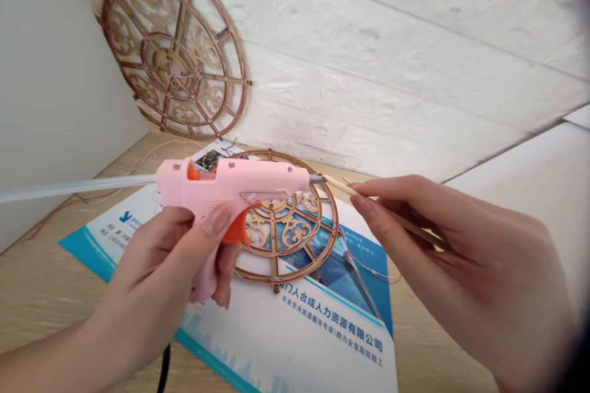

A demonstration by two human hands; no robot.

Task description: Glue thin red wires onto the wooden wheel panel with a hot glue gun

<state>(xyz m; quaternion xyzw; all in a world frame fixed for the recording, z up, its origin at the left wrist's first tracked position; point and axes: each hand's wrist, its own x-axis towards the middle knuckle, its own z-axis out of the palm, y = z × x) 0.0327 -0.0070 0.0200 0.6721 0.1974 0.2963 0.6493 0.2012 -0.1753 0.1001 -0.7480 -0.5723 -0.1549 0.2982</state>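
"One clear glue stick (78, 187), at the far left. Where does it lead?"

"Into the rear of the pink glue gun (235, 187), which is held above the table (27, 282), nozzle pointing right. Above and behind the stick, a large round openwork frame (161, 60) stands upright against the white wall (369, 61). Reddish lines run along its rings."

"State of the left hand (166, 261)?"

"Grasping the gun by its handle, fingers wrapped around, thumb along the side near the orange trigger (238, 230). Whether the trigger is pressed, I cannot tell. A black cord (165, 368) shows below the wrist."

"Centre of the table?"

"A blue-and-white printed sheet (304, 362) lies there, tilted in the view. On it rests a second round frame (295, 230), smaller in the view, with scrollwork between its spokes. The gun hides part of it."

"Further right?"

"The metal nozzle (316, 178) shows at the front of the gun. The tip of a thin wooden stick (341, 186) appears to touch it."

"And the right hand (474, 258)?"

"Pinching that stick between thumb and fingers, its rear end running back beneath the fingers. The hand is raised, beside the sheet's right edge in the view."
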